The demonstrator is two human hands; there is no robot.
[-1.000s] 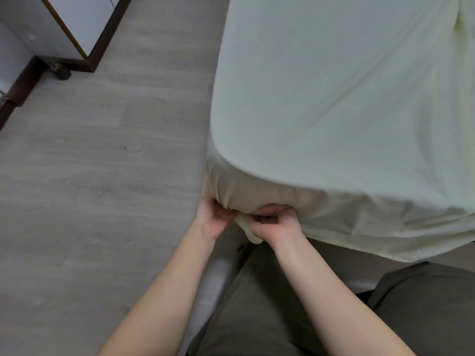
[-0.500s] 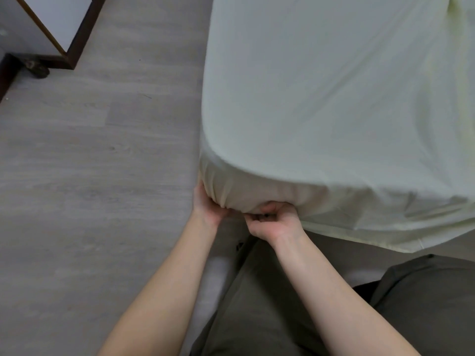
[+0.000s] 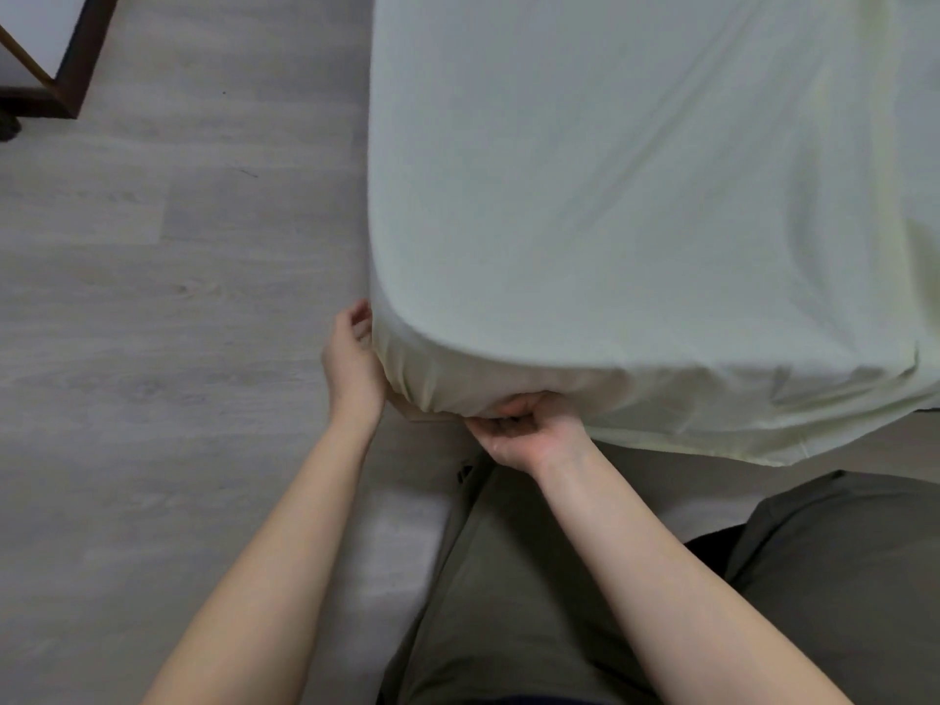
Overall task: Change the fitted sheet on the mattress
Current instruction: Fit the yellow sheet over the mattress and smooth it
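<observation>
A pale green fitted sheet [image 3: 636, 195] covers the mattress, filling the upper right of the head view. Its near left corner [image 3: 432, 368] is wrapped round the mattress with gathered folds. My right hand [image 3: 529, 429] grips the sheet's hem under that corner, fingers curled round the fabric. My left hand [image 3: 351, 358] lies against the corner's left side, its fingers loosely bent and holding nothing I can see. To the right the hem [image 3: 763, 445] hangs loose below the mattress edge.
Grey wood-look floor [image 3: 152, 297] stretches to the left of the bed. A dark-framed cabinet [image 3: 76, 68] stands at the top left. My legs in olive trousers [image 3: 508, 602] are bent close to the bed's near edge.
My left hand has let go of the fabric under the corner and slid up along its left side. My right hand keeps its hold on the hem, and the corner looks more covered.
</observation>
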